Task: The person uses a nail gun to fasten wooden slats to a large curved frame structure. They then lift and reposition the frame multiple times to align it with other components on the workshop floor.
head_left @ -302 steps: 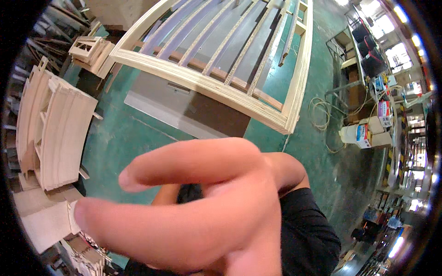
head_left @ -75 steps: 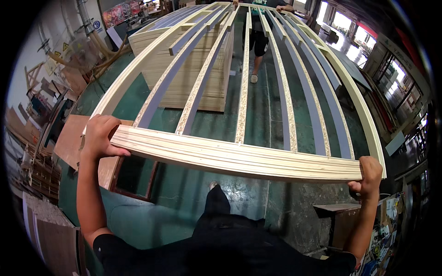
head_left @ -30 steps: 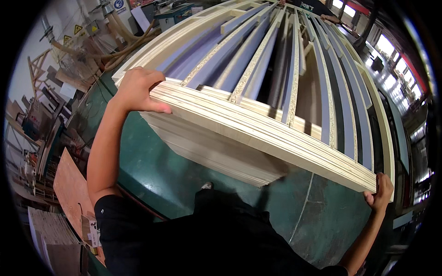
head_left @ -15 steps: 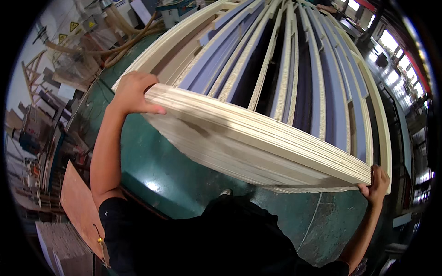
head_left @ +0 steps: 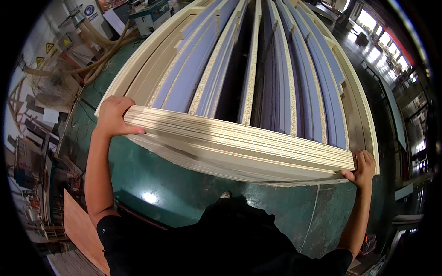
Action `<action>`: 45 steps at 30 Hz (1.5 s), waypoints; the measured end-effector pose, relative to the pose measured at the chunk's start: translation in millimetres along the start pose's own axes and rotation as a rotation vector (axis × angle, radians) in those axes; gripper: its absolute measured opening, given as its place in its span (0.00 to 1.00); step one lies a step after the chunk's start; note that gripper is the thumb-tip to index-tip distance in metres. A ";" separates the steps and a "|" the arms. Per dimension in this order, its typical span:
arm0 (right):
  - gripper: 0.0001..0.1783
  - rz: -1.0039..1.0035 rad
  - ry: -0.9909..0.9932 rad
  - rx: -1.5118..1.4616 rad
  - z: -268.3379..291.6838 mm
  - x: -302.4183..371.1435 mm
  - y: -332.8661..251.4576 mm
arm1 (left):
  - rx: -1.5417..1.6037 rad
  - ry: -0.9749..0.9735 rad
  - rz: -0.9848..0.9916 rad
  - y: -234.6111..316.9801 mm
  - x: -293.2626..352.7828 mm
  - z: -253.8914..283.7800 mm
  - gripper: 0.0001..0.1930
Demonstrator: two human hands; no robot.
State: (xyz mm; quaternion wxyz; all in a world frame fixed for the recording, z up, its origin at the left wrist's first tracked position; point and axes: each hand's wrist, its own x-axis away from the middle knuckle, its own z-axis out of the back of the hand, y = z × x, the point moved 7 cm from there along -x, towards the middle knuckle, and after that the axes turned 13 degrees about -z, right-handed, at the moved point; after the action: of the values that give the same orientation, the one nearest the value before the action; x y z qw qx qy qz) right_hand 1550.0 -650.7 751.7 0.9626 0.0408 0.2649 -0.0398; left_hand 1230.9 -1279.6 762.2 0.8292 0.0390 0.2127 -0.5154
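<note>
A thick, pale wooden board (head_left: 239, 138) with layered edges, perhaps a stack of sheets, spans the near end of a large bundle. My left hand (head_left: 114, 117) wraps round its left end, thumb along the near face. At the opposite end my right hand (head_left: 363, 168) grips the corner, thumb on the near side and fingers over the edge. Behind the board, upright blue-purple panels (head_left: 184, 78) with speckled chipboard edges run away from me. Pale wooden side pieces (head_left: 363, 124) flank them. Fingertips on the far face are hidden.
Glossy green floor (head_left: 152, 175) lies below me. Thick hoses (head_left: 103, 60) and a machine (head_left: 152, 18) stand at the far left. Near my left elbow leans a reddish-brown sheet (head_left: 83, 230). A long grey panel (head_left: 391, 106) is on the right.
In the picture, the board's left end sits lower and its right end slightly higher, so it looks more level. The panels have shifted left in view. Both hands keep their grip.
</note>
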 end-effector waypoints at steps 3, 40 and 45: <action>0.49 0.009 0.000 0.016 -0.1 -6.0 -6.1 | 0.021 0.026 -0.010 -5.6 5.1 1.1 0.40; 0.25 -1.082 0.785 -1.485 -97.3 127.9 92.5 | 1.014 1.179 0.898 -204.4 280.1 -115.7 0.30; 0.22 -1.006 0.665 -1.496 -92.2 126.1 92.1 | 0.912 1.178 0.915 -199.8 272.4 -105.1 0.30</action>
State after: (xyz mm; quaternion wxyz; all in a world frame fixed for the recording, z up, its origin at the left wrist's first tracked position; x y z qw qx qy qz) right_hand 1620.4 -557.0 613.2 0.4854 -0.6932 0.4676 -0.2553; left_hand 1126.9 -1571.2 590.7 0.6134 0.7085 0.3433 -0.0626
